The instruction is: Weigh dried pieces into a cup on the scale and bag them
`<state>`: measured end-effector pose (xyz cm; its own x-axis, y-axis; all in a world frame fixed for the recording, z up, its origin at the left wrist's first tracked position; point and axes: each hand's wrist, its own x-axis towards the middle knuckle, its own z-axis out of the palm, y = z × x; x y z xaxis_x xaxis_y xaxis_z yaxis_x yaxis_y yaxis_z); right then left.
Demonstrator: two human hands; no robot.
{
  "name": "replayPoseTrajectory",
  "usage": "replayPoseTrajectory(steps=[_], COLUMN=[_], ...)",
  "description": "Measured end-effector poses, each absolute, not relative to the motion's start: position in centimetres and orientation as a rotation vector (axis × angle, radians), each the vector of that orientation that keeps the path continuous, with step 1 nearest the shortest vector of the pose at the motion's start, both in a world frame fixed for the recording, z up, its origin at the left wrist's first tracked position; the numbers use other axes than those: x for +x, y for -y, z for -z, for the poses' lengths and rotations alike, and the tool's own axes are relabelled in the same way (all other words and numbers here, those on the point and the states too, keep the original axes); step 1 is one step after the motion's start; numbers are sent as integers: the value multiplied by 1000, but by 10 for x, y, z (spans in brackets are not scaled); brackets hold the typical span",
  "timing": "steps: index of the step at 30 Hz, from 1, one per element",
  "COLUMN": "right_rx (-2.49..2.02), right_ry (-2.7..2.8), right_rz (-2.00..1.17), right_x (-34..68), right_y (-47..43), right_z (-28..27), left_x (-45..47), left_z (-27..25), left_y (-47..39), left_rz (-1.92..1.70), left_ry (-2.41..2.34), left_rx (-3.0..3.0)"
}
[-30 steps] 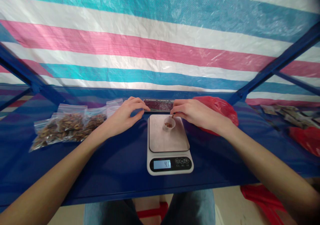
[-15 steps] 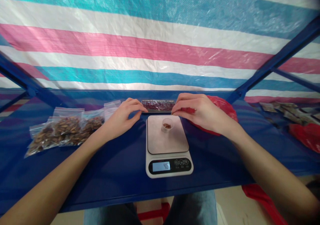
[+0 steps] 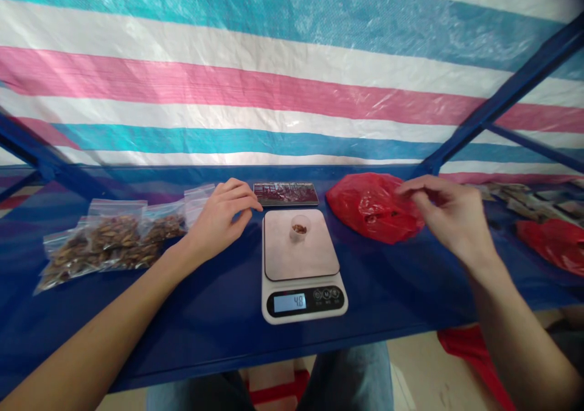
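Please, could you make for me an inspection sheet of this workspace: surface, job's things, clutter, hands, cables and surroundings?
Surface: blue table, shiny.
Job's things: scale reading 4.8; small cup on it, with brown pieces inside; flat device behind the scale; red bag to the right.
Clutter: filled clear bags at left; another red bag at far right.
Hands: left hand by the device's left end, contact unclear; right hand at the red bag's right side, grip unclear.
Cables: nothing seen.
Surroundings: striped sheet behind; blue frame at right.
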<state>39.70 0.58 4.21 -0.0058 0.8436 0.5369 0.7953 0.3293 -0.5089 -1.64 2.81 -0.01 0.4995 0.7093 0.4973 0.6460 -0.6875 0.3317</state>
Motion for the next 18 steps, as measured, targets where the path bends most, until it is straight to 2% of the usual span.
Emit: replayPoseTrajectory(steps=[6, 10, 18], right_rx=[-1276, -1206, -1553], right_ry=[2388, 2484, 2591], right_rz=[-362, -263, -152], right_x=[414, 403, 394], right_y=[-22, -40, -69], right_z=[-10, -11, -19], left_x=[-16, -18, -21], left_z=[-1, 0, 8], left_y=[-29, -30, -33], left_rz=[-923, -878, -824], left_ry=[-1215, -1243, -1197], left_rx=[2656, 2693, 2788])
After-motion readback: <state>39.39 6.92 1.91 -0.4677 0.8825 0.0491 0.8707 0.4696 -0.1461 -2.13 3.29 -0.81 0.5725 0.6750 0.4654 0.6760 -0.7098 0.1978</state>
